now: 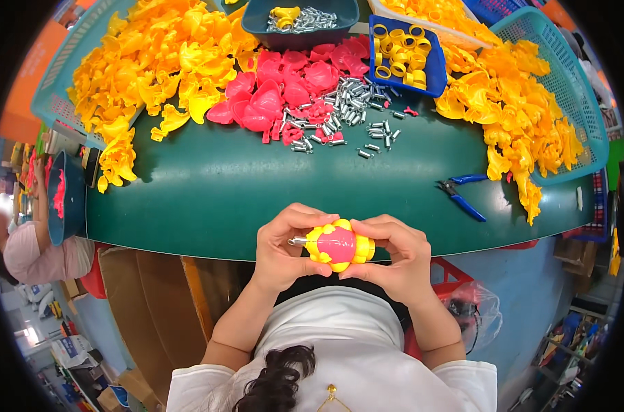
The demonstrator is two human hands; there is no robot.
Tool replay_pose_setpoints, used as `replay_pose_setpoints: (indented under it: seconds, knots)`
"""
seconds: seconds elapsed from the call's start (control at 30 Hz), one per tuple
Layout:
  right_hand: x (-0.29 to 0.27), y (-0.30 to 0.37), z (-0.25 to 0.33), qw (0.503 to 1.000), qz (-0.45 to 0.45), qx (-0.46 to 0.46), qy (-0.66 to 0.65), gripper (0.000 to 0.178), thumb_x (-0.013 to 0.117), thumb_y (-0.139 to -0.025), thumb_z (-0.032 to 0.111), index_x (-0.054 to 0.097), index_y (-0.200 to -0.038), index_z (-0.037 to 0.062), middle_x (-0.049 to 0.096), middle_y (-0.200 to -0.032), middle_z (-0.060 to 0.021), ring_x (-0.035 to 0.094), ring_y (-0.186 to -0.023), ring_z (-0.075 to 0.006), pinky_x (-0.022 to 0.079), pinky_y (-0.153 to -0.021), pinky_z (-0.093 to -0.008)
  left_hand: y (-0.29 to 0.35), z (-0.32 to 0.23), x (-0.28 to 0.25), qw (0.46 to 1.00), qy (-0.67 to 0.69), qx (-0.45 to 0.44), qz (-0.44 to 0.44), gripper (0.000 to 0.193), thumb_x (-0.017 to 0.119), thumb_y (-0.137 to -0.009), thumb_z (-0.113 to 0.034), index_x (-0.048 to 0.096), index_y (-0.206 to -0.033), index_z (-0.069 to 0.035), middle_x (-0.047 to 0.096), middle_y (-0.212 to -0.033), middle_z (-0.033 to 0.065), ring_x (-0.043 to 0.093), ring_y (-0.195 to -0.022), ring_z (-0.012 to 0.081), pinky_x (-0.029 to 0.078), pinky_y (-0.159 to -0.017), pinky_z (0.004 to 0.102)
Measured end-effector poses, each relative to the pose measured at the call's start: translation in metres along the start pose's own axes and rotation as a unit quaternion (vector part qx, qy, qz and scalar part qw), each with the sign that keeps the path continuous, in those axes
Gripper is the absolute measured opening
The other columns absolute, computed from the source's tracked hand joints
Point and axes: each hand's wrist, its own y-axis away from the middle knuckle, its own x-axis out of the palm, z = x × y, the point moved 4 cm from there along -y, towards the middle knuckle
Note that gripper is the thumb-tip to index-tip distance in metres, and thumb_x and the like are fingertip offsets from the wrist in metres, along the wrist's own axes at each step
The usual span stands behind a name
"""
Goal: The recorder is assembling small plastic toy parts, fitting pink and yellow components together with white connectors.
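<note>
Just in front of the table's near edge, both hands hold one rounded yellow-and-pink plastic toy part [336, 245] lying sideways. My left hand [281, 247] grips its left end between thumb and fingers, where a small metal spring [297, 241] with a hooked tip sticks out. At the other end, my right hand [400, 255] pinches the yellow body near a yellow collar [369, 248]. The fingertips cover parts of both ends. Beyond the hands, loose metal springs [353, 101] lie beside a heap of pink plastic shells [262, 104].
Heaps of yellow plastic pieces [154, 62] spill from teal baskets [590, 117] on both sides. A blue tray [435, 77] holds yellow rings; a dark bin [253, 20] holds more springs. Blue-handled cutters [461, 192] lie right on the green table [270, 192]. Another person [47, 250] sits at left.
</note>
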Motion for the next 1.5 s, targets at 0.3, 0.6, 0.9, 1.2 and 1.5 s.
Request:
replay_pose_setpoints:
  seconds: [0.3,0.6,0.9,1.2,1.5]
  knots:
    - [-0.004,-0.001,-0.012,0.99,-0.02,0.04,-0.137,0.044,0.077,-0.074,-0.003,0.062,-0.115,-0.0052,0.058,-0.108,-0.0129,0.06,-0.099,-0.0191,0.053,-0.086,-0.0293,0.003,-0.006,0.007,0.965,-0.254,-0.055,-0.039,0.073,0.093,-0.054,-0.019,0.062,-0.116,0.004,0.068,-0.107,0.0119,0.066,-0.096,0.0164,0.053,-0.085,0.0306]
    - [-0.011,-0.017,-0.004,0.995,0.003,0.065,-0.08,0.047,0.079,-0.071,0.0,0.062,-0.115,-0.0034,0.059,-0.102,-0.0097,0.062,-0.094,-0.0173,0.053,-0.085,-0.0292,-0.012,-0.001,0.008,0.988,0.03,-0.143,-0.043,0.075,0.087,-0.065,-0.008,0.05,-0.129,0.001,0.052,-0.132,0.0144,0.055,-0.118,0.0215,0.047,-0.098,0.0344]
    - [-0.122,-0.175,-0.019,0.748,-0.147,-0.047,0.645,0.019,0.069,-0.083,0.028,0.073,-0.09,0.0105,0.063,-0.091,-0.0093,0.055,-0.097,-0.0298,0.043,-0.084,-0.0378,-0.035,-0.015,0.012,1.0,-0.008,-0.023,-0.013,0.065,0.078,-0.074,-0.003,0.049,-0.131,0.002,0.055,-0.128,0.0179,0.055,-0.118,0.0239,0.046,-0.101,0.0364]
    - [-0.112,-0.216,-0.035,0.723,-0.087,0.037,0.684,0.019,0.078,-0.072,0.035,0.077,-0.084,0.0214,0.067,-0.096,-0.0034,0.051,-0.107,-0.0267,0.035,-0.09,-0.048,-0.026,-0.004,0.003,0.988,0.02,-0.069,-0.137,0.079,0.084,-0.069,-0.037,0.046,-0.126,0.002,0.061,-0.114,0.0158,0.063,-0.105,0.026,0.054,-0.09,0.0384]
    - [-0.111,-0.222,-0.038,0.712,-0.188,-0.035,0.675,0.016,0.075,-0.074,0.032,0.076,-0.079,0.0166,0.066,-0.093,-0.0043,0.055,-0.099,-0.0232,0.035,-0.089,-0.0466,-0.028,0.004,0.011,0.966,0.192,-0.144,-0.098,0.069,0.072,-0.081,-0.038,0.04,-0.131,-0.003,0.059,-0.113,0.0189,0.068,-0.09,0.0289,0.058,-0.081,0.039]
